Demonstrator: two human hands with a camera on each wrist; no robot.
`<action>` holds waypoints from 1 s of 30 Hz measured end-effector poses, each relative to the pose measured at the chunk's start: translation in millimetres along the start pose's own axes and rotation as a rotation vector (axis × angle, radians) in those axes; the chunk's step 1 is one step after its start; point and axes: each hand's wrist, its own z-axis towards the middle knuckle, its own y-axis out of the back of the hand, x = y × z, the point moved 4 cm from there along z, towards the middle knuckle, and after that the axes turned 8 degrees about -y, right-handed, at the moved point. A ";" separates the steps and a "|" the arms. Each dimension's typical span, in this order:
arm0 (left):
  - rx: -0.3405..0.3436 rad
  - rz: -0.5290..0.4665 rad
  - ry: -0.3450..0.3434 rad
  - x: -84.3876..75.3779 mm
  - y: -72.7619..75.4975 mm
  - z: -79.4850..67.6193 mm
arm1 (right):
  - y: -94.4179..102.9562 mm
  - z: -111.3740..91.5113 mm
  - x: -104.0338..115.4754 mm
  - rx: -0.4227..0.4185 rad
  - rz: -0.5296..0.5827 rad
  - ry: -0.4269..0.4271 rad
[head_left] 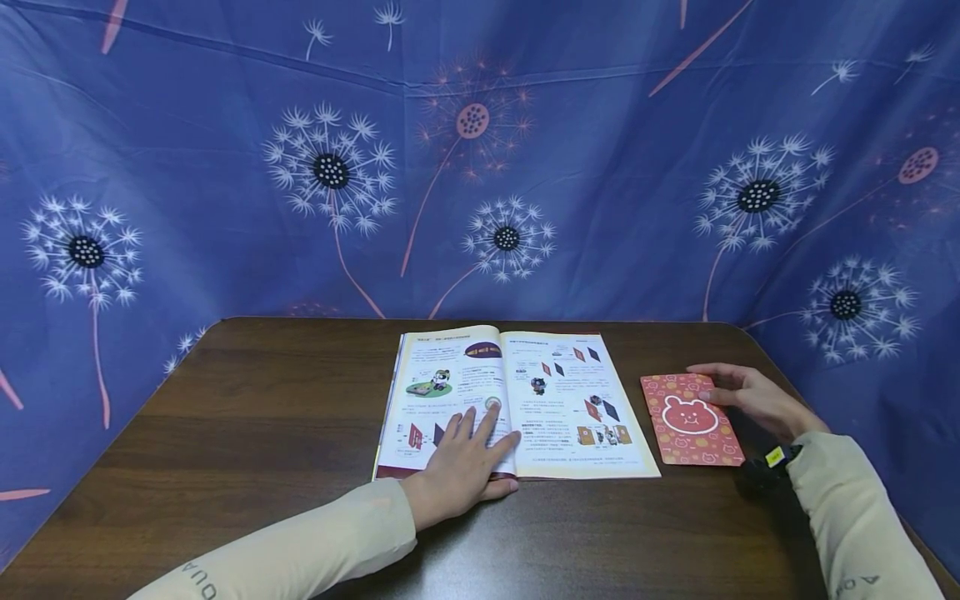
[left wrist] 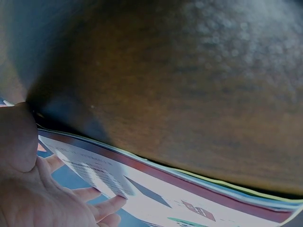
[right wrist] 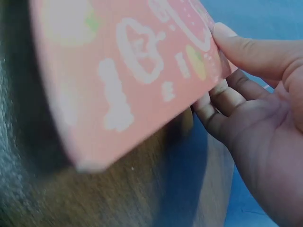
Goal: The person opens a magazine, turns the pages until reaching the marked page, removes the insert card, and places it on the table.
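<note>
An open magazine (head_left: 581,408) lies on the table with printed text and small coloured pictures on both pages. My left hand (head_left: 461,462) rests on its left page near the fold, fingers spread. In the left wrist view the same hand (left wrist: 52,194) lies over the page beside the magazine's lower edge. To the right is a red notebook (head_left: 693,446) with a white-outlined bear face on its cover. My right hand (head_left: 757,400) pinches its right side, thumb on the cover. In the right wrist view the fingers (right wrist: 227,97) go under the notebook's edge.
The dark brown wooden table (head_left: 247,433) ends at a blue curtain (head_left: 600,167) with a dandelion print, which hangs behind it and along the sides. A black strap with a yellow tag (head_left: 775,457) sits at the right wrist.
</note>
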 end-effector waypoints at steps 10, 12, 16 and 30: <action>0.002 0.026 0.003 -1.6 -0.9 0.9 | -3.9 6.2 -1.1 -0.031 -0.032 0.044; -0.002 0.028 0.002 -1.7 -0.7 1.2 | -4.5 6.7 -0.3 -0.048 -0.057 0.045; -0.008 0.024 -0.003 -1.4 -0.9 0.8 | -5.9 6.9 2.3 -0.092 -0.121 0.040; 0.008 0.005 0.007 -2.0 -0.2 -0.3 | -9.6 10.8 2.5 -0.119 -0.139 -0.031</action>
